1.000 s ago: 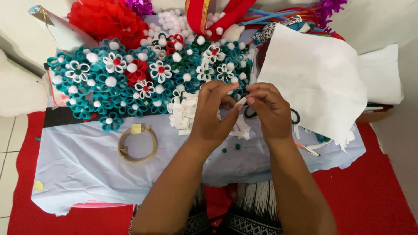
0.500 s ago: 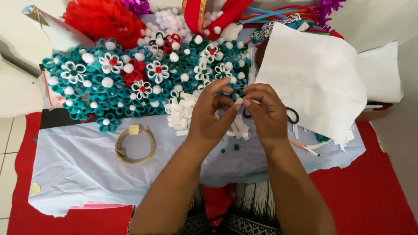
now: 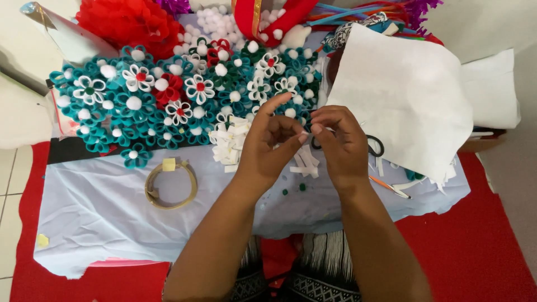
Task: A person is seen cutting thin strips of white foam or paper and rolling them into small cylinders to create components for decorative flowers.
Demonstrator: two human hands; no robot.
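Note:
My left hand [image 3: 267, 146] and my right hand [image 3: 339, 141] meet fingertip to fingertip above a light blue cloth [image 3: 106, 215]. Between the fingertips they pinch a small white strip [image 3: 307, 132], mostly hidden. Under the hands lie loose white strips [image 3: 305, 163], and a pile of folded white strips [image 3: 228, 141] sits just left of my left hand. Behind them spreads a mass of teal, white and red felt flowers with white pompoms [image 3: 168, 100]. Black-handled scissors [image 3: 376, 147] peek out right of my right hand.
A tape ring [image 3: 170, 185] lies on the cloth to the left. A large white felt sheet [image 3: 405, 98] covers the right side. A red paper pompom [image 3: 131, 22], ribbons and white pompoms sit at the back. Red carpet [image 3: 481, 246] surrounds the low table.
The hands have stayed together at the same spot, with the fingers shifting slightly around the small white strip. Nothing else has moved.

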